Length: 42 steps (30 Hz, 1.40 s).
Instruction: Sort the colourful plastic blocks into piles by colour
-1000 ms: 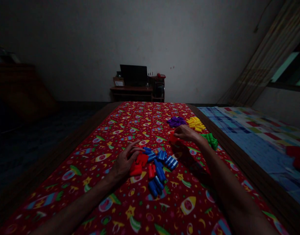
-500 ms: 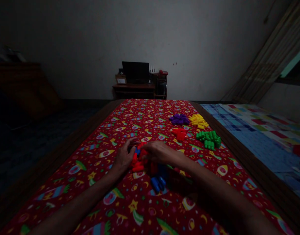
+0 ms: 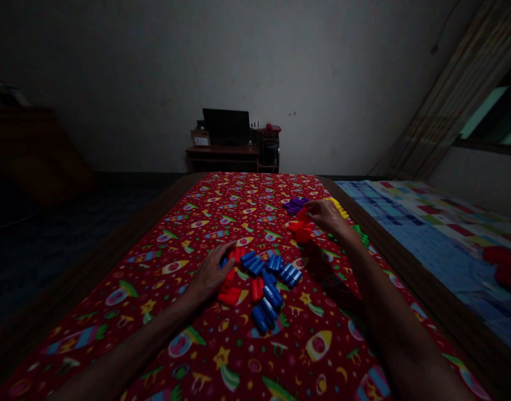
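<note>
right hand (image 3: 325, 216): fingertips pinched on a red block (image 3: 304, 215)
red block: just left of right hand, at the far red group (image 3: 303, 236); left hand well apart
long axis: looks steep, too dark to be sure
left hand (image 3: 211, 271): half-curled beside the near red pieces (image 3: 229, 296); can't tell if it grips any
blue pieces (image 3: 273, 295): right of left hand, nearer the wearer than the far red group

The cloth (image 3: 155, 356) is red, with printed rockets and yellow stars. There are blue blocks (image 3: 273, 296), red blocks (image 3: 229, 298), purple blocks (image 3: 294, 206), yellow blocks (image 3: 340, 208) and green blocks (image 3: 361, 236), each of one plain colour.
</note>
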Available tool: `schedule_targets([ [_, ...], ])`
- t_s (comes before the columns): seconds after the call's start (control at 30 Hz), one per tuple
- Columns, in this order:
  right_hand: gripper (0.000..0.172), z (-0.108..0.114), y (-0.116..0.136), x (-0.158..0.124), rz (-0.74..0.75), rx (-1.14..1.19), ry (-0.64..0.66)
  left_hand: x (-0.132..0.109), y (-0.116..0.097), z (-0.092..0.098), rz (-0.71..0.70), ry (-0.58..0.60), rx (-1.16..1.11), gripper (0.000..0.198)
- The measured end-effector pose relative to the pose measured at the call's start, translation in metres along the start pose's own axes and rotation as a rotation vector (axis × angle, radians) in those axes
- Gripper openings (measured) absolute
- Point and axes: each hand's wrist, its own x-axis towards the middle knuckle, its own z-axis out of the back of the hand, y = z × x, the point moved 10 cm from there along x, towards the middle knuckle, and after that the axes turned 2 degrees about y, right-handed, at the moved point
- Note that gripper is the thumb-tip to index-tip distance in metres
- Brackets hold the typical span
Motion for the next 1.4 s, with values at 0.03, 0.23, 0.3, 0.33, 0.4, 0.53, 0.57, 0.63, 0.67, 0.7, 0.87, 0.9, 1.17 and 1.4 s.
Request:
schedule_targets([
  [0.03, 0.03, 0.004, -0.019, -0.001, -0.097, -0.101, -0.026, 0.001, 0.0, 0.001, 0.001, -0.014, -0.026, 0.052],
  [0.23, 0.032, -0.024, -0.04, -0.009, -0.183, -0.338, 0.055, -0.002, 0.005, 0.018, 0.075, -0.144, -0.245, 0.056],
  [0.3, 0.03, -0.025, -0.031, -0.009, -0.158, -0.349, 0.06, -0.004, 0.01, 0.022, 0.134, -0.182, -0.351, 0.06],
  [0.33, 0.031, -0.021, -0.026, -0.009, -0.156, -0.352, 0.045, -0.005, 0.012, 0.023, 0.157, -0.193, -0.407, 0.062],
  [0.4, 0.031, -0.007, -0.014, -0.009, -0.16, -0.34, -0.012, -0.006, 0.014, 0.024, 0.188, -0.211, -0.494, 0.064],
  [0.53, 0.035, -0.006, 0.047, -0.015, 0.076, -0.084, -0.045, -0.007, 0.01, 0.026, 0.177, -0.256, -0.525, 0.063],
  [0.57, 0.034, -0.015, 0.072, -0.021, 0.205, 0.042, -0.006, -0.007, 0.008, 0.026, 0.16, -0.26, -0.525, 0.062],
  [0.63, 0.028, -0.038, 0.123, -0.04, 0.468, 0.296, 0.115, -0.008, 0.004, 0.023, 0.117, -0.25, -0.527, 0.063],
  [0.67, 0.024, -0.049, 0.143, -0.05, 0.563, 0.377, 0.172, -0.008, 0.002, 0.02, 0.094, -0.236, -0.527, 0.063],
  [0.7, 0.021, -0.058, 0.157, -0.058, 0.63, 0.427, 0.216, -0.009, -0.001, 0.018, 0.072, -0.216, -0.523, 0.062],
  [0.87, 0.016, -0.065, 0.143, -0.047, 0.552, 0.352, 0.167, -0.009, -0.008, 0.014, 0.028, -0.139, -0.471, 0.058],
  [0.9, 0.018, -0.056, 0.125, -0.037, 0.484, 0.305, 0.103, -0.008, -0.008, 0.015, 0.03, -0.14, -0.441, 0.056],
  [1.17, 0.025, -0.016, 0.003, -0.005, 0.106, -0.181, 0.021, 0.0, -0.004, 0.019, -0.041, -0.099, -0.006, 0.037],
  [1.4, 0.041, -0.004, 0.006, -0.003, 0.18, -0.047, -0.046, -0.002, -0.012, 0.011, -0.182, 0.346, -0.005, 0.038],
])
